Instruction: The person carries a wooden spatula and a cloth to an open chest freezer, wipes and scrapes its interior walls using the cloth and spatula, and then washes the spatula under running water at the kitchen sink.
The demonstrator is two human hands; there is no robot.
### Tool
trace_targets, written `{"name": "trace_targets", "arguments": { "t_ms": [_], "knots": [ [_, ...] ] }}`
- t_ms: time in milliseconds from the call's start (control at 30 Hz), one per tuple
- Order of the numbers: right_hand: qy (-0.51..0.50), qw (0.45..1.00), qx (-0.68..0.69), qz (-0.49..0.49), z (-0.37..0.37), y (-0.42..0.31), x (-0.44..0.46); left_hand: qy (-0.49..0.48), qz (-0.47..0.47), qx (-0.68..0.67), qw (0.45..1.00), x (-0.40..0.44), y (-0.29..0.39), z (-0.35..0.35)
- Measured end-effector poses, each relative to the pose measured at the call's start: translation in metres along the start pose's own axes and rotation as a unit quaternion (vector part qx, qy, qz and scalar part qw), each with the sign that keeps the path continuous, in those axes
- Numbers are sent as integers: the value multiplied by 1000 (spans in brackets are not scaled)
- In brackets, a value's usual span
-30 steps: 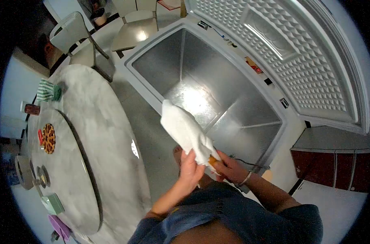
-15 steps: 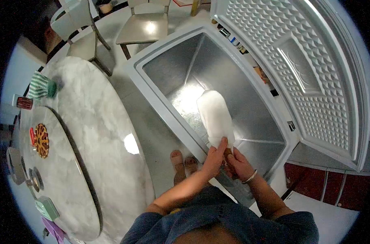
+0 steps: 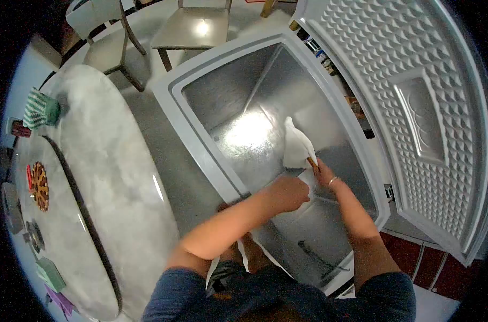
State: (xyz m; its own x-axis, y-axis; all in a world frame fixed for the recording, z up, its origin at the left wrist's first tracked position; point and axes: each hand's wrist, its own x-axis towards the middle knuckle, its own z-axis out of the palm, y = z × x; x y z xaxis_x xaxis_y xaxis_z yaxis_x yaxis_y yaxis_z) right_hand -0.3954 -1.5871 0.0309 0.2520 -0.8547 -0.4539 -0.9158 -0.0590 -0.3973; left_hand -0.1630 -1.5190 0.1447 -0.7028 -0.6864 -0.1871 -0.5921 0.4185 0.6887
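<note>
My right hand point(image 3: 323, 174) is closed around the brown handle point(image 3: 312, 163) of a white, blade-shaped thing point(image 3: 299, 146). I cannot tell whether its white part is a cloth, a wrapping or a stiff scoop. It is tilted, seen nearly edge-on, inside an open chest freezer point(image 3: 201, 161) with bare metal walls. To the left of the handle and a little lower, my left hand point(image 3: 292, 194) is curled into a fist, slightly blurred and apart from the white thing. The inside of that fist is hidden.
The freezer lid point(image 3: 383, 91) stands raised on the right. Along my left runs a marble table point(image 3: 120, 161) bearing a striped green cloth item point(image 3: 40, 110), a brown trivet point(image 3: 40, 186) and a green box point(image 3: 51, 273). Two chairs point(image 3: 193, 32) stand beyond. A dark streak point(image 3: 314, 255) marks the freezer's near side.
My left hand has come off the brown handle and closed into a fist. My right hand has carried the white thing deeper and turned it edge-on. My view has shifted slightly right.
</note>
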Motion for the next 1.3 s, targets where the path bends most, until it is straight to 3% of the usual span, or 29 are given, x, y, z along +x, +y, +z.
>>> {"name": "trace_targets", "arguments": {
  "t_ms": [100, 133, 367, 433, 467, 567, 667, 733, 767, 867, 933, 967, 1033, 1167, 1200, 1300],
  "knots": [
    [24, 999, 24, 1, -6, 2, 58, -16, 6, 59, 998, 26, -21, -10],
    [32, 999, -16, -12, -11, -2, 78, 30, 28, 90, 995, 34, -28, -13],
    [64, 995, -79, 17, 4, -43, 151, 32, 2, 151, 988, 70, -47, -55],
    [56, 997, -20, 46, 33, -19, 170, 23, 10, 209, 978, 79, -56, -47],
    [23, 994, 20, 105, 44, -5, 176, 19, 11, 227, 974, 82, -62, -41],
    [-34, 981, 63, 181, 71, 16, 151, 78, 79, 255, 961, 80, -75, -19],
    [-64, 975, 89, 193, 96, 44, 136, 21, 85, 215, 973, 76, -71, -27],
    [-60, 975, 111, 182, 105, 54, 144, -91, 99, 211, 968, 79, -67, -33],
    [-52, 977, 122, 164, 105, 50, 156, -95, 97, 208, 969, 80, -67, -27],
    [-11, 984, 153, 87, 92, 17, 208, -41, 91, 200, 975, 83, -65, -14],
    [23, 990, 130, 54, 81, -13, 243, -175, 32, 142, 974, 88, -62, -18],
    [34, 993, 97, 55, 79, -25, 253, -177, 29, 141, 974, 90, -63, -7],
    [70, 996, -5, 60, 80, -43, 269, -103, 20, 183, 978, 93, -67, 14],
    [67, 982, 22, 177, 134, -5, 266, -37, 46, 184, 981, 99, -75, 28],
    [52, 979, 22, 197, 148, 11, 260, -2, -11, 232, 973, 101, -69, 37],
    [-8, 983, -18, 181, 169, 52, 232, 33, -68, 291, 954, 101, -60, 32]
  ]
}}
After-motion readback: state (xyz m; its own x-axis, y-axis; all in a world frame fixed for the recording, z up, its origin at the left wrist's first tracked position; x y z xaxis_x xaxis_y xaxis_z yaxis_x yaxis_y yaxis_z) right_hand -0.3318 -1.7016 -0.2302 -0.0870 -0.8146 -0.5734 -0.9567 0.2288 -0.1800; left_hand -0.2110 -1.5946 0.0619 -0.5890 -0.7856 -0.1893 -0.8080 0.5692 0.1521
